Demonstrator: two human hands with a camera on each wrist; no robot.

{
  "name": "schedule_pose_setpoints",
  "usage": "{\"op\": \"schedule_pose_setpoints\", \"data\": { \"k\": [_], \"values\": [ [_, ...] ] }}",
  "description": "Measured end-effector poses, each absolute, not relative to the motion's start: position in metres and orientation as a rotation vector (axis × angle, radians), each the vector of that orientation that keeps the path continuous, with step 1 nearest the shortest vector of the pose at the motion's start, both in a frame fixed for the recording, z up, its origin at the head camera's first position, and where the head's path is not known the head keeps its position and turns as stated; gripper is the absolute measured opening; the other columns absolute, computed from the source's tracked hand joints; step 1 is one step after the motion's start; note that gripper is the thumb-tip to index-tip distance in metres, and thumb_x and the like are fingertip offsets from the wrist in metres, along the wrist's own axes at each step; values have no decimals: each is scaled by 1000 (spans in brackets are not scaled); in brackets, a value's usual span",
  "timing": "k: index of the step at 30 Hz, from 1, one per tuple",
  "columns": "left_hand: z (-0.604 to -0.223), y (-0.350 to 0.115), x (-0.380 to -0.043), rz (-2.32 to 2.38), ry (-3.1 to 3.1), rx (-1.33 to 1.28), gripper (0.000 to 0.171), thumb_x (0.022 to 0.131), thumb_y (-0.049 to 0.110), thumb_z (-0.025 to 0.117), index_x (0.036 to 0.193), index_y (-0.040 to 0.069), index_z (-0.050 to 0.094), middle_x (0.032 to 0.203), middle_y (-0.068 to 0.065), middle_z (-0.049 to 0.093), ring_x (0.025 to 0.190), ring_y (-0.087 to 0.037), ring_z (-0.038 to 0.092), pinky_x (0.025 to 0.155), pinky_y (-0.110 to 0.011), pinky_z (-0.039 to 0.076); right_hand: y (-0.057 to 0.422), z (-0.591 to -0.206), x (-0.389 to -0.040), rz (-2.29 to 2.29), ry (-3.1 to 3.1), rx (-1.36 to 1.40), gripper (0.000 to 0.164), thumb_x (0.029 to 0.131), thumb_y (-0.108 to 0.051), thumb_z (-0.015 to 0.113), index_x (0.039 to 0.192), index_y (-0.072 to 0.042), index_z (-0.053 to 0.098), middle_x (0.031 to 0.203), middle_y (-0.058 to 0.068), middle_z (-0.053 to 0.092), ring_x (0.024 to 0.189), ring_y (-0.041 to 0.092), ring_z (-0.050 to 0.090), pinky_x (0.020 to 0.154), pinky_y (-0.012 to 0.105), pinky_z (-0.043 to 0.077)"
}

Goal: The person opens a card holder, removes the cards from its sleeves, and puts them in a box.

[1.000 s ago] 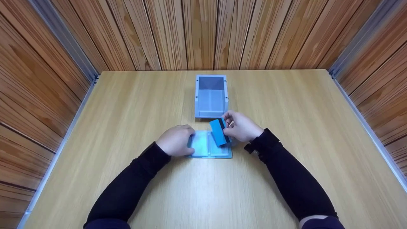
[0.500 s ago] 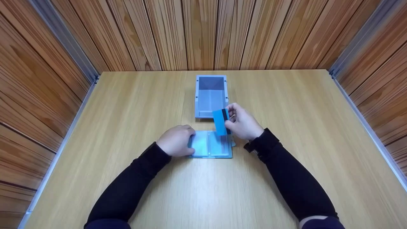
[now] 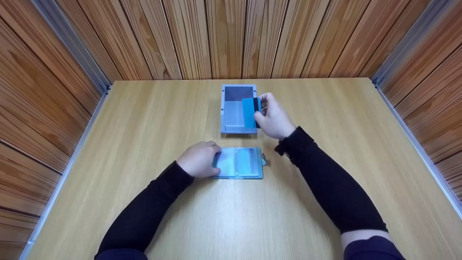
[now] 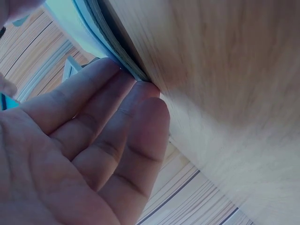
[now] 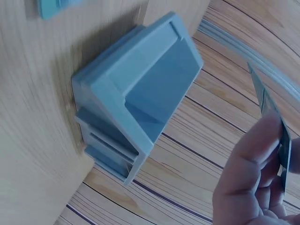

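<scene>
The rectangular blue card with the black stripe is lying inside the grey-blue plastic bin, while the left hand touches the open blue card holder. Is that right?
Not quite: the card isn't lying inside the bin. The right hand pinches it, held up apart from the bin, as the right wrist view shows. The left hand does touch the open card holder.
</scene>
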State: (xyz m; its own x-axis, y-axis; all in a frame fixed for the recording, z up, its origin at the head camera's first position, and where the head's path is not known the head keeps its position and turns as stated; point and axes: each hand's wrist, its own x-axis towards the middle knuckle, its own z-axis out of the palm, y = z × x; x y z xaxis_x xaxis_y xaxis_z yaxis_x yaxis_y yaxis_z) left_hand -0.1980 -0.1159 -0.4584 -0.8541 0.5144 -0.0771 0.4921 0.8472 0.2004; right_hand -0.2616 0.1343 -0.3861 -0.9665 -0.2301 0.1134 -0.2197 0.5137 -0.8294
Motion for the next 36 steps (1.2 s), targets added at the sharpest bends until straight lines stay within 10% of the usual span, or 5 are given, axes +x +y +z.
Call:
{"op": "schedule_pose_setpoints", "data": {
  "k": [18, 25, 29, 36],
  "values": [
    [-457, -115, -198, 255, 2889, 777, 58, 77, 40, 75, 123, 6, 66, 114, -5, 65, 100, -20, 61, 91, -38, 50, 82, -395, -331, -1026, 2784, -148, 33, 96, -17, 52, 125, -7, 40, 95, 5, 47, 86, 22, 49, 75, 32, 42],
    [-456, -115, -199, 251, 2889, 778, 57, 77, 40, 75, 121, 6, 66, 111, -4, 64, 97, -20, 60, 89, -38, 50, 66, -401, -335, -832, 2795, -180, 61, 97, -13, 46, 150, 3, 21, 132, 19, 55, 89, 24, 56, 69, 33, 46],
    [-456, -115, -199, 245, 2887, 778, 58, 77, 41, 75, 121, 6, 66, 111, -4, 64, 98, -19, 60, 89, -38, 51, 59, -407, -337, -795, 2778, -147, 68, 97, -10, 44, 154, 4, 11, 125, 21, 60, 82, 25, 60, 63, 33, 47],
    [-457, -115, -199, 242, 2884, 787, 57, 76, 41, 75, 120, 6, 66, 108, -3, 63, 94, -19, 59, 87, -37, 51, 55, -421, -338, -786, 2835, -125, 63, 97, -11, 47, 151, 7, 21, 133, 23, 56, 108, 24, 60, 92, 34, 50]
  ]
}}
